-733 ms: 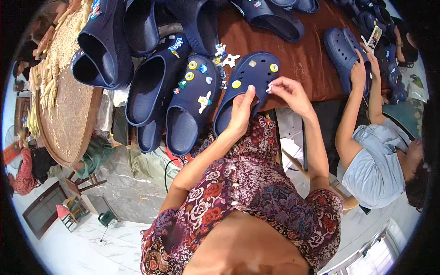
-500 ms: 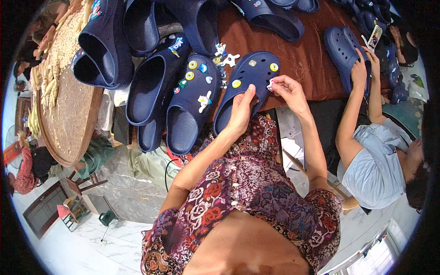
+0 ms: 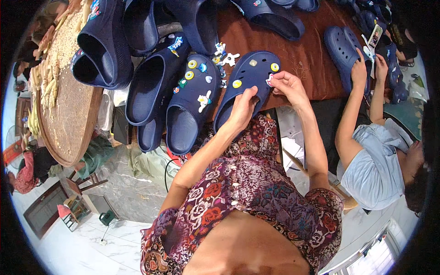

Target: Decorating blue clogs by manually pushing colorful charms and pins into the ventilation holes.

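Note:
A navy clog [image 3: 256, 65] with vent holes lies at the near edge of the brown cloth. My left hand [image 3: 244, 109] grips its side near the foot opening, fingers partly hidden inside. Pinched in my right hand [image 3: 288, 87] is a small pink-and-white shoe charm [image 3: 269, 80], held against the clog's right side. Round yellow charms and a pale one sit on the clog's top. Left of it lies another navy clog [image 3: 183, 121] bearing several charms. Loose charms [image 3: 229, 58], white and coloured, lie between and beyond the two clogs.
More navy clogs [image 3: 144, 91] crowd the left and far side of the brown cloth [image 3: 293, 59]. At right a co-worker [image 3: 373, 160] handles another clog [image 3: 339, 48]. A round woven tray [image 3: 68, 114] with corn stands at far left.
My right hand has shifted slightly left, bringing the charm up to the clog's side. The co-worker's farther hand has moved away from the clog, holding something white.

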A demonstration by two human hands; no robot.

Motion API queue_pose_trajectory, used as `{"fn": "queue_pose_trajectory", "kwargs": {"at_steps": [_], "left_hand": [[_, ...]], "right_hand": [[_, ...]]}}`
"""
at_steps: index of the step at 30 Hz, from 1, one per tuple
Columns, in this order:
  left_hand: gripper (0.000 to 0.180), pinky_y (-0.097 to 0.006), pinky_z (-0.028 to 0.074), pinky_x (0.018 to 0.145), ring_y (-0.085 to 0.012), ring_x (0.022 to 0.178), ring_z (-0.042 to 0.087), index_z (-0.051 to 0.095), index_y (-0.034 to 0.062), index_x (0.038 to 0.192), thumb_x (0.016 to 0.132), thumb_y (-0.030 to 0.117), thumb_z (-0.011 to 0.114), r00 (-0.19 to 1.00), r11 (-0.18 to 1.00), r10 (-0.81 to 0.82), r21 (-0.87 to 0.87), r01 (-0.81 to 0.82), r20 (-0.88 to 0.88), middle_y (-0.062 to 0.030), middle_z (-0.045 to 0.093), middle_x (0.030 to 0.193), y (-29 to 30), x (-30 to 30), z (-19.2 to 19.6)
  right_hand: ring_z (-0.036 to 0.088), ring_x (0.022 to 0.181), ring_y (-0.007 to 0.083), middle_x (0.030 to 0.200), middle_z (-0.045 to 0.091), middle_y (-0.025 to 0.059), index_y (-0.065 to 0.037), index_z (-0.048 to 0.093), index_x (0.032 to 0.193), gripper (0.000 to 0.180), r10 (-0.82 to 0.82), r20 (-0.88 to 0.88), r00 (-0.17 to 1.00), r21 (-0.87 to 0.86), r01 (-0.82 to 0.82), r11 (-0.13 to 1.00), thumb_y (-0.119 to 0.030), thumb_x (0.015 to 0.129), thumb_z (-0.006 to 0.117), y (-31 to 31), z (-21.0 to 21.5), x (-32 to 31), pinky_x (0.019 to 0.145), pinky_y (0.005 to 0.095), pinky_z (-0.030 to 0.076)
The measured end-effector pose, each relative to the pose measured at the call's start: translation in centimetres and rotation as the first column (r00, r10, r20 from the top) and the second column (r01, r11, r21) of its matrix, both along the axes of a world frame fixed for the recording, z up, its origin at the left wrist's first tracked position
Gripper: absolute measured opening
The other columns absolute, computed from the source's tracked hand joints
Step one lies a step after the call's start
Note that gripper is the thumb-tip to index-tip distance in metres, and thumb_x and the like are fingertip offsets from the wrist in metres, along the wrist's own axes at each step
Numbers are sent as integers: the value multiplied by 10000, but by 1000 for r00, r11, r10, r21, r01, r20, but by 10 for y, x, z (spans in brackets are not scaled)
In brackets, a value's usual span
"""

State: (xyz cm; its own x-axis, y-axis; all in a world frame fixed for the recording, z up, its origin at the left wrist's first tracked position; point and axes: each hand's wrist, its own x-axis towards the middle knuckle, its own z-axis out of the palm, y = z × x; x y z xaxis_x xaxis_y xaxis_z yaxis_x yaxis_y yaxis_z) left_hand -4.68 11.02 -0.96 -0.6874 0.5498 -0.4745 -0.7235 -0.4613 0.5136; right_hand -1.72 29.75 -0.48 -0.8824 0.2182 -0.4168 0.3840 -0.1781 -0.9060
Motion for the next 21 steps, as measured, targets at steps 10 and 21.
{"fn": "queue_pose_trajectory", "kwargs": {"at_steps": [10,21], "left_hand": [[274,-305,423,902,-114,950,548,620,0,1065,962,248,564,999,999,-38,-12,38,-22,-23,613,1043,-2,0,0],[356,-323,419,972,-119,1010,548,610,-19,1118,1008,312,541,999,1000,-24,12,24,-28,-34,610,1099,-4,-1,4]], "right_hand": [[576,646,37,848,701,11,-68,648,901,182,169,130,977,32,-174,984,-214,884,756,19,-2,-13,578,178,461],[587,782,47,912,649,-5,-33,630,1099,179,-249,-192,949,103,272,957,-122,949,667,-24,-30,24,695,205,493]]}}
